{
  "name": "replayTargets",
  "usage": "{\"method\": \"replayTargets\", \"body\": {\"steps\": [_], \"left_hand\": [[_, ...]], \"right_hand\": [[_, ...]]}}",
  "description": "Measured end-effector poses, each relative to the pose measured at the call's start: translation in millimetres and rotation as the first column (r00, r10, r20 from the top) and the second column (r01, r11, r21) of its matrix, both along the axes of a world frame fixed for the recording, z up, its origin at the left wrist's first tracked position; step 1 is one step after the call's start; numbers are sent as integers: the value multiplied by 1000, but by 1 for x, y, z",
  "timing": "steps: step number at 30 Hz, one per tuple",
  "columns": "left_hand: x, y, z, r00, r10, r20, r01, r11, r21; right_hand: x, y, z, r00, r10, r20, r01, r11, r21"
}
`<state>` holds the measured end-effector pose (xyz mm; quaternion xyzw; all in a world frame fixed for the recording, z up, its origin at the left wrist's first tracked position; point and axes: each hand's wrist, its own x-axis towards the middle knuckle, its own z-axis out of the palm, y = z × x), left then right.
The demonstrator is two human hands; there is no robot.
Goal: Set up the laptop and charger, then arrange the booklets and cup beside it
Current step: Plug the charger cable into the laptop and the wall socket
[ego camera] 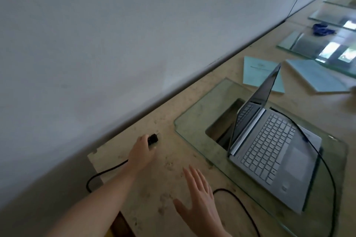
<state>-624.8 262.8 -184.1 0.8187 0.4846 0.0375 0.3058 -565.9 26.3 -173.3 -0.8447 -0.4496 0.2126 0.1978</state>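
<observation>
Two hands over our table (pixel 173 159)
Our left hand (pixel 141 153) grips the black plug (pixel 153 139); our right hand (pixel 200 196) is open, holding nothing.

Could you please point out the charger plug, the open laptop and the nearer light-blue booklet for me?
charger plug (pixel 153 138), head view, on its black body past the left hand's fingers.
laptop (pixel 269 146), head view, middle of its keyboard.
booklet (pixel 254 73), head view, on its cover.

left hand (pixel 141 153): extended, fingers closed | right hand (pixel 200 202): flat, fingers spread
</observation>
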Motion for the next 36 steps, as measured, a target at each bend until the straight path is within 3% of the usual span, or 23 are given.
{"method": "replayTargets", "body": {"steps": [7, 15, 24, 32, 36], "left_hand": [[-36, -29, 14, 950, 131, 284, -146, 989, 32], [-188, -37, 45, 906, 310, 288, -349, 933, 94], [-386, -56, 75, 742, 591, 318, -647, 755, 107], [-541, -79, 77, 522, 777, 350, -836, 548, 31], [-609, -99, 63, 467, 839, 278, -880, 473, 49]], "right_hand": [[-10, 14, 3, 996, 77, -53, -79, 996, -30], [-88, 72, 29, 935, 341, -97, -334, 939, 74], [-230, 123, 63, 732, 681, 19, -680, 729, 84], [-347, 171, 69, 598, 785, 163, -801, 593, 85], [-405, 195, 63, 562, 821, 102, -826, 554, 102]]}}
